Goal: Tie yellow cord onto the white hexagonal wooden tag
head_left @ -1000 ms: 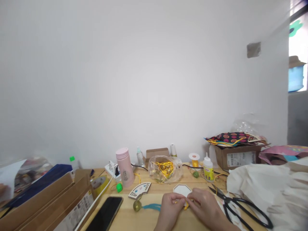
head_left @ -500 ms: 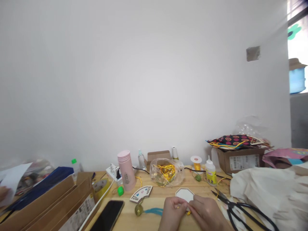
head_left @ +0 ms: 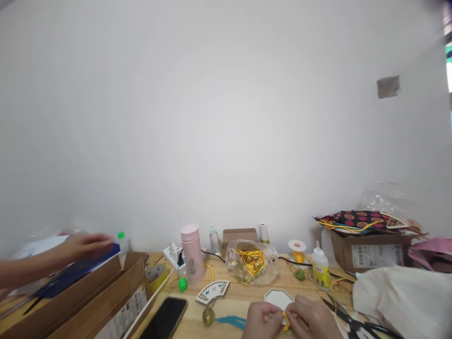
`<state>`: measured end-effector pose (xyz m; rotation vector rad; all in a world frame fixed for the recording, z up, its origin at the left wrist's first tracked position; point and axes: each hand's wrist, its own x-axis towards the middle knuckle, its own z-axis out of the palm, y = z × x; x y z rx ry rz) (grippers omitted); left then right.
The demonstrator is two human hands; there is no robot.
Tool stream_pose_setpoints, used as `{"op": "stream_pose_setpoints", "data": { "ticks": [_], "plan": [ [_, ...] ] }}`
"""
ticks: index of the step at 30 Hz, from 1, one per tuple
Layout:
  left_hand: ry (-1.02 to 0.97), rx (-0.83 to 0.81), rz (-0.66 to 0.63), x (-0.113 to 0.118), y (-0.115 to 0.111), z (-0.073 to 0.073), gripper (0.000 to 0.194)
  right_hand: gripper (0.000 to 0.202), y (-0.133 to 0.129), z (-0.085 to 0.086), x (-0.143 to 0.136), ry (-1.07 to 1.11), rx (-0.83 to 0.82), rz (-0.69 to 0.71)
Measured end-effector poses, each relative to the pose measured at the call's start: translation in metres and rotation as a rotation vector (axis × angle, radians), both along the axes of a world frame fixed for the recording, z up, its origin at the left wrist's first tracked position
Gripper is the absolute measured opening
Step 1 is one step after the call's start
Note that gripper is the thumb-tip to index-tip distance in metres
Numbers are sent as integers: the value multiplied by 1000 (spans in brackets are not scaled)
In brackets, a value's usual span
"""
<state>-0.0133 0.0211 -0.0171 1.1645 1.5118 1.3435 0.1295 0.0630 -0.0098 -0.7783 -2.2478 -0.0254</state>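
Note:
Low in the head view, my left hand [head_left: 262, 321] and my right hand [head_left: 310, 318] meet with their fingertips pinched on a yellow cord [head_left: 286, 324]. Directly behind them lies a white octagonal plaque [head_left: 277, 297] with a dark edge, its near part hidden by my fingers. To the left of my left hand are a blue tassel [head_left: 231, 321], a round brass-coloured bead [head_left: 208, 316] and a fan-shaped plaque [head_left: 213, 292] with coloured marks. Black-handled scissors [head_left: 348, 320] lie open to the right of my right hand.
A clear bag of yellow cord [head_left: 251, 262] sits behind the plaque, with a thread spool [head_left: 297, 249] and glue bottle [head_left: 320, 269] to its right. A pink tumbler [head_left: 192, 254], phone [head_left: 165, 318] and cardboard box [head_left: 106, 301] stand left. Another person's arm [head_left: 52, 259] reaches in at far left.
The view has swung left, so things sit further right. More yellow cord shows between my fingers. The other person's arm has come in over the blue folder at left.

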Motion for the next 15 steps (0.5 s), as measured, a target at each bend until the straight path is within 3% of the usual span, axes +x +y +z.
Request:
{"op": "stream_pose_setpoints", "data": {
  "ticks": [10,15],
  "plan": [
    [55,39,18,0,1,-1,32,24,-7,8,1,38,-116,-6],
    [95,41,14,-1,5,-8,32,21,-5,6,1,20,-157,-23]
  ]
}}
